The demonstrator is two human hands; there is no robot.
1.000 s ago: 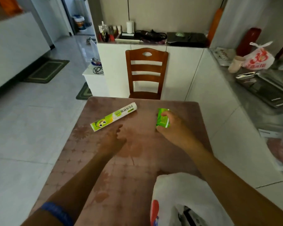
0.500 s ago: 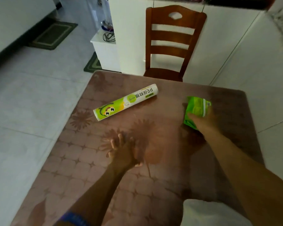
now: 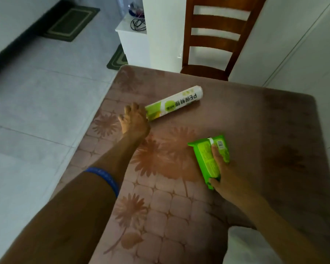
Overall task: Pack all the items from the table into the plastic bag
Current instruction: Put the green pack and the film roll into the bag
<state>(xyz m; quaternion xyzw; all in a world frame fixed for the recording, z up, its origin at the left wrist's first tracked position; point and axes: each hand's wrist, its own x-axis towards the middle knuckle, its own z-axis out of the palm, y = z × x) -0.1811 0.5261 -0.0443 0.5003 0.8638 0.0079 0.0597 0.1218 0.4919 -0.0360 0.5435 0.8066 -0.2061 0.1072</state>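
A green and white roll of cling film [image 3: 176, 104] lies on the brown flowered table [image 3: 255, 115]. My left hand [image 3: 134, 120] covers the roll's near left end, fingers curled over it. My right hand [image 3: 225, 175] grips a flat green packet [image 3: 208, 159] just above the table, thumb on its top face. A corner of the white plastic bag [image 3: 251, 246] shows at the bottom right, partly behind my right forearm.
A wooden chair [image 3: 215, 40] stands at the table's far edge against white cabinets [image 3: 286, 40]. A low white stand [image 3: 131, 38] with cables sits left of it. Tiled floor with green mats [image 3: 70, 23] lies off the table's left edge.
My left hand has reached forward from the table's middle onto the roll's end. My right hand has drawn the green packet back toward me. The camera has tilted further down.
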